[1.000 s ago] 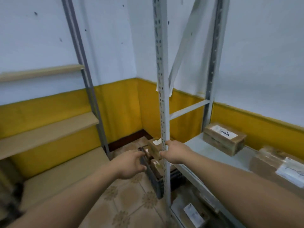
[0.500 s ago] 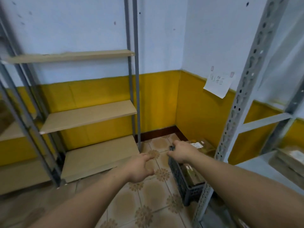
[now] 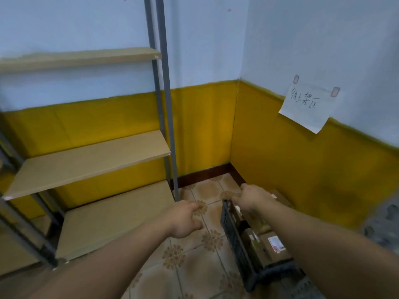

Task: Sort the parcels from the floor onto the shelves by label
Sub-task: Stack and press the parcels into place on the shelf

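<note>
At left, the shelves [image 3: 90, 162]. Our left hand [image 3: 185, 219] hovers over the floor [image 3: 207, 190], fingers loosely curled, holding nothing. Our right hand [image 3: 252, 198] sits at the far rim of the black crate [image 3: 235, 244], fingers curled; grip unclear. The parcels [image 3: 274, 247] lie inside; we should read a label before lifting.

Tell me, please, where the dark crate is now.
In the head view, the dark crate stands on the tiled floor at lower right, beside the yellow wall and right of the wooden shelf rack.
</note>
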